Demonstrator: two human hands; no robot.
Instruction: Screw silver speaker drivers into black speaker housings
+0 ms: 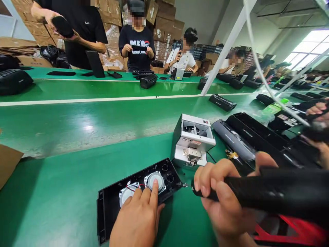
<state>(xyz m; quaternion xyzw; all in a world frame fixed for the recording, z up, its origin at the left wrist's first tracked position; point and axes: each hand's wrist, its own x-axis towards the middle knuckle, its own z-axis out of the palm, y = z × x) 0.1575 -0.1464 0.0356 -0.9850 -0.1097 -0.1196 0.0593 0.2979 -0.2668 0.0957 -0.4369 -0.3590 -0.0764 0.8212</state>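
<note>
Left hand (pixel 136 219) open, not gripping; fingers (pixel 154 193) pressed down on the black speaker panel's (pixel 168 171) round drivers, index tip on the nearer-right driver (pixel 155 181), other fingertips by the second driver (pixel 128 193). Panel lies flat on the green surface (pixel 46 206), inner side up, just in front of the hand, red wires (pixel 133 188) running between the drivers. Right hand (pixel 221 195) closed around a black electric screwdriver (pixel 272 190), held roughly level, pointing left. Its metal bit (pixel 185 185) sits at the panel's right edge, with a small screw at the tip; exact contact is hard to tell. White metal screw feeder (pixel 192 140) stands beyond the panel, near but apart from it, with its top section open and mechanism showing. Right of that, more black speaker housings (pixel 246 133) lie in a row on the surface, a small tangle of gold-coloured parts (pixel 231 154) beside them, too small to identify. White cable (pixel 262 72) hangs down across the right of the view. At the right edge, a co-worker's hands (pixel 318 109) hold a black item. Across the green belt (pixel 102 89), co-workers in black T-shirts (pixel 136 44) hold black panels, with cardboard cartons (pixel 164 24) stacked behind them.
</note>
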